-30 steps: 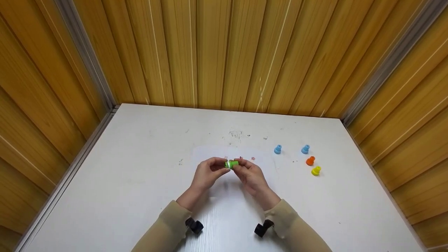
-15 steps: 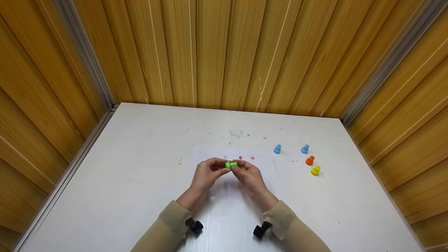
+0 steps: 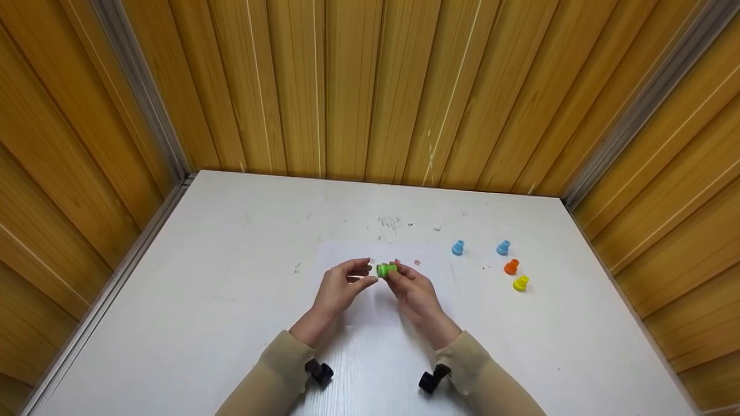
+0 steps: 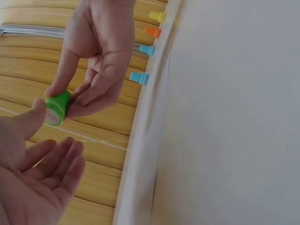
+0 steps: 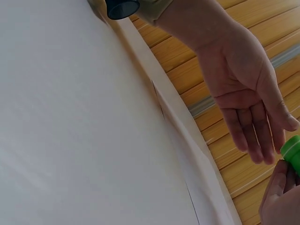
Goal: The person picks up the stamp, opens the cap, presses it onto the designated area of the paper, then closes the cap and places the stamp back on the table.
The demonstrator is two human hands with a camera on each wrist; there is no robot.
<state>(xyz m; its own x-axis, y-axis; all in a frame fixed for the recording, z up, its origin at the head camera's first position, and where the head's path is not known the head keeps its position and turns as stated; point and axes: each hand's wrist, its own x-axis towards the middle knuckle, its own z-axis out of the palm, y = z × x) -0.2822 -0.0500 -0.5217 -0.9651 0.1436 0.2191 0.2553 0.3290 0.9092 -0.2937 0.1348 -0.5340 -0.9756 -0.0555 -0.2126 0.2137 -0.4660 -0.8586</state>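
My right hand (image 3: 415,292) pinches a green stamp (image 3: 386,270) between thumb and fingers, above a sheet of white paper (image 3: 370,312). The stamp lies on its side; its wider end, with a pale round face bearing a reddish design, points toward my left hand (image 3: 338,289). That hand holds nothing; its fingers and thumb are spread apart near the wide end. In the left wrist view the left thumb is right by the stamp's (image 4: 57,107) face; whether it touches I cannot tell. The right wrist view shows the stamp (image 5: 291,152) partly cut off at the edge.
Right of the paper stand two blue stamps (image 3: 458,248) (image 3: 503,248), an orange one (image 3: 511,267) and a yellow one (image 3: 521,283). Small reddish prints (image 3: 417,262) mark the paper's upper part. Wood-look panels (image 3: 347,86) enclose the white table (image 3: 231,248).
The left fingers have let go of the stamp's wide end and opened. The stamp has shifted slightly right in the right hand. A white band seen on it earlier no longer shows.
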